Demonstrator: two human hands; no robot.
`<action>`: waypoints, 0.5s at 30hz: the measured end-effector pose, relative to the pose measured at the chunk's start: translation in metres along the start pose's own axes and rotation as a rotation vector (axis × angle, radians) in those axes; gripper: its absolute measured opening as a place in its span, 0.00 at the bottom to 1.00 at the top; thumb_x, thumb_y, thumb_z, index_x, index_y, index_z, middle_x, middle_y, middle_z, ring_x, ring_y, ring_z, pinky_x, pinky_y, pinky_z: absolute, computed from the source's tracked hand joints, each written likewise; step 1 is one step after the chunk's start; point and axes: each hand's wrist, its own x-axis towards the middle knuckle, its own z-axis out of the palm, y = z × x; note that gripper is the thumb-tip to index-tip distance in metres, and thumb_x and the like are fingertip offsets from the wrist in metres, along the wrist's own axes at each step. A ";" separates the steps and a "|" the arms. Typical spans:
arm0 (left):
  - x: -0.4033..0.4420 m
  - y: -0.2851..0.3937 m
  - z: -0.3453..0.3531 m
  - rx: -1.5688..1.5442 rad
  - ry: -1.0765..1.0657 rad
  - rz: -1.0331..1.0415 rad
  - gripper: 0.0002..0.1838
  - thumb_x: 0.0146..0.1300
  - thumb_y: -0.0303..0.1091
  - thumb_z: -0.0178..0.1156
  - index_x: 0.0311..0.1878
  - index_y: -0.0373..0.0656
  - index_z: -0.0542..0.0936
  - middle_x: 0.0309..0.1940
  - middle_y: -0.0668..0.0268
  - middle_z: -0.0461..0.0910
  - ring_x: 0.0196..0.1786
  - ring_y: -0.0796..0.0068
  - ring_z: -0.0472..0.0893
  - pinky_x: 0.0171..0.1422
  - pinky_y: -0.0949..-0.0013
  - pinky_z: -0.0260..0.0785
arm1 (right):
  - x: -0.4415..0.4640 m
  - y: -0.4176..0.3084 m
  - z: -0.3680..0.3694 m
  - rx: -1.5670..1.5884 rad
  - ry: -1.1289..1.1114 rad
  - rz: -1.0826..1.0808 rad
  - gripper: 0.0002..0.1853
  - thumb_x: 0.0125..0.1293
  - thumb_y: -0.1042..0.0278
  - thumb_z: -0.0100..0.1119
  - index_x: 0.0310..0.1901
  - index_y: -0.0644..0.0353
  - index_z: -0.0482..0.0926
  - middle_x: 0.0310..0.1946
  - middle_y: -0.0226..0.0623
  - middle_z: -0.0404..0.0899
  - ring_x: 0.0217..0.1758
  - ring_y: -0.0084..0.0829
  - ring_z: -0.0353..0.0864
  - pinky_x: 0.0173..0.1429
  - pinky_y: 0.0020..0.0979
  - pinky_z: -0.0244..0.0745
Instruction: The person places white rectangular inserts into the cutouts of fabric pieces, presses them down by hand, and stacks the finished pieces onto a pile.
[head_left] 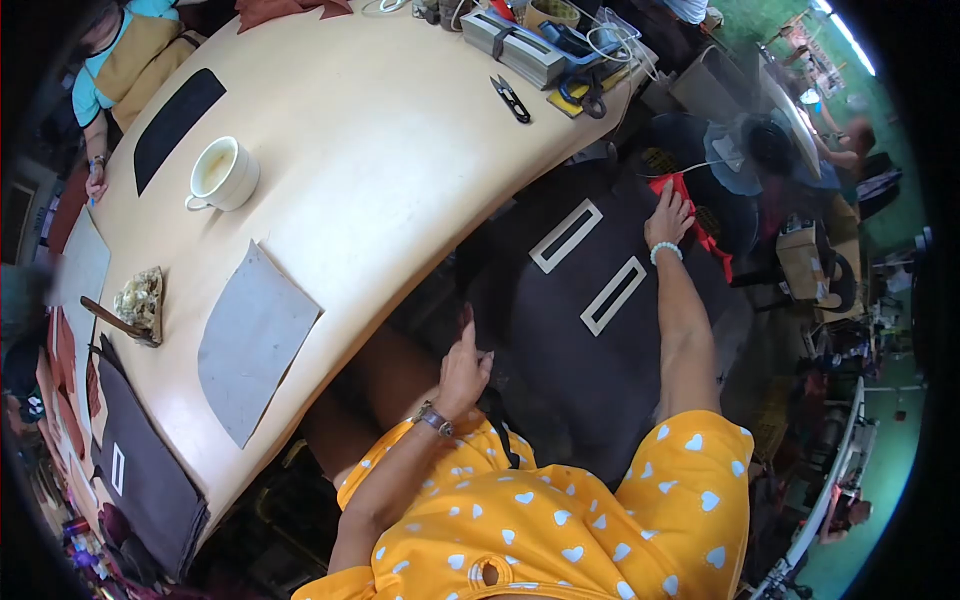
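Observation:
My right hand [670, 216], with a pale bead bracelet at the wrist, has its fingers over a long red piece [703, 235] at the far edge of a dark sheet; the red piece's exact kind is unclear. The dark sheet [560, 345] lies beside the table, and two cream rectangular frames [541, 262] with long slots are on it. My left hand [465, 372], with a watch on the wrist, is near the sheet's left side. Its index finger is stretched out, and I see nothing held in it.
On the cream table [350, 170] are a cup [224, 174], a grey panel [255, 345], a black panel [180, 125], thread snips [511, 99] and a small tray [140, 305]. Stacked dark panels [145, 450] lie at the left edge. Another person [130, 60] sits across the table.

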 end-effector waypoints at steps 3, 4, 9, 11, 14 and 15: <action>-0.010 0.001 -0.016 0.091 -0.150 -0.118 0.43 0.56 0.28 0.60 0.71 0.42 0.47 0.36 0.50 0.78 0.37 0.52 0.79 0.45 0.57 0.71 | -0.017 -0.009 -0.005 0.128 0.148 0.000 0.38 0.57 0.70 0.57 0.69 0.53 0.51 0.65 0.43 0.59 0.69 0.48 0.55 0.66 0.56 0.51; -0.016 0.004 -0.026 0.114 -0.184 -0.124 0.42 0.56 0.29 0.60 0.71 0.42 0.49 0.37 0.50 0.79 0.38 0.52 0.79 0.46 0.58 0.72 | -0.019 -0.014 -0.003 0.223 0.217 0.000 0.38 0.57 0.69 0.57 0.68 0.55 0.52 0.65 0.44 0.59 0.69 0.48 0.55 0.66 0.56 0.52; -0.055 0.020 -0.083 -0.175 -0.087 -0.050 0.33 0.57 0.35 0.61 0.65 0.41 0.62 0.55 0.49 0.72 0.43 0.58 0.81 0.49 0.62 0.73 | -0.043 -0.081 -0.060 0.666 0.527 -0.307 0.35 0.61 0.66 0.56 0.66 0.70 0.53 0.64 0.57 0.58 0.67 0.51 0.57 0.69 0.46 0.51; -0.072 0.021 -0.107 -0.152 0.096 0.104 0.29 0.58 0.34 0.61 0.63 0.40 0.65 0.52 0.51 0.74 0.41 0.60 0.82 0.46 0.64 0.74 | -0.066 -0.119 -0.097 0.866 0.550 -0.442 0.33 0.65 0.66 0.53 0.66 0.71 0.51 0.65 0.55 0.58 0.68 0.50 0.56 0.71 0.44 0.48; -0.096 0.034 -0.152 -0.207 0.391 0.106 0.21 0.58 0.29 0.62 0.56 0.40 0.74 0.45 0.58 0.79 0.35 0.71 0.81 0.42 0.72 0.73 | -0.120 -0.189 -0.156 1.107 0.530 -0.578 0.33 0.66 0.68 0.51 0.68 0.67 0.49 0.65 0.53 0.57 0.69 0.49 0.54 0.72 0.43 0.45; -0.106 0.038 -0.169 -0.211 0.510 0.089 0.19 0.57 0.27 0.62 0.54 0.40 0.75 0.42 0.60 0.80 0.34 0.73 0.81 0.41 0.72 0.72 | -0.138 -0.210 -0.173 1.193 0.491 -0.648 0.33 0.66 0.69 0.51 0.68 0.67 0.48 0.65 0.53 0.57 0.70 0.49 0.54 0.73 0.43 0.44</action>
